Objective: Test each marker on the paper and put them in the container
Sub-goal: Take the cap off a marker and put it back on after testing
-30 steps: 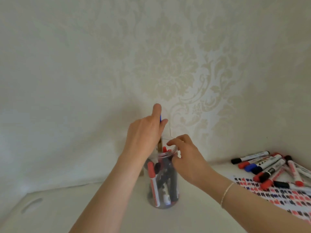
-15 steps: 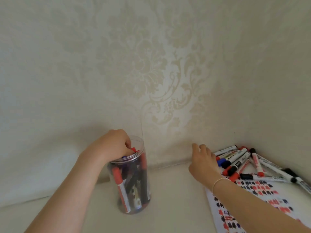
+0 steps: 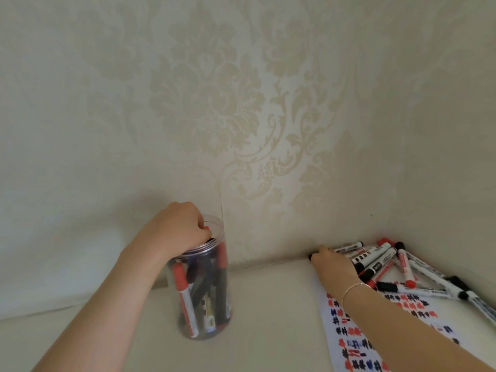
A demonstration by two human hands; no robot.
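Left hand (image 3: 178, 226): fingers curl into the jar (image 3: 204, 288) mouth among the markers; whether they pinch one I cannot tell.
Right hand (image 3: 331, 261): lies on the marker pile (image 3: 381, 264) at the table's back right corner; grip hidden.
Paper (image 3: 349, 339): right edge, covered in test strokes.
Advice: pinch a single barrel, lift clear.
Change: right hand has reached the pile.

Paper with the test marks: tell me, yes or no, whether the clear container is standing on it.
No: the clear container stands on the bare tabletop, well apart from the paper, which lies under the right forearm.
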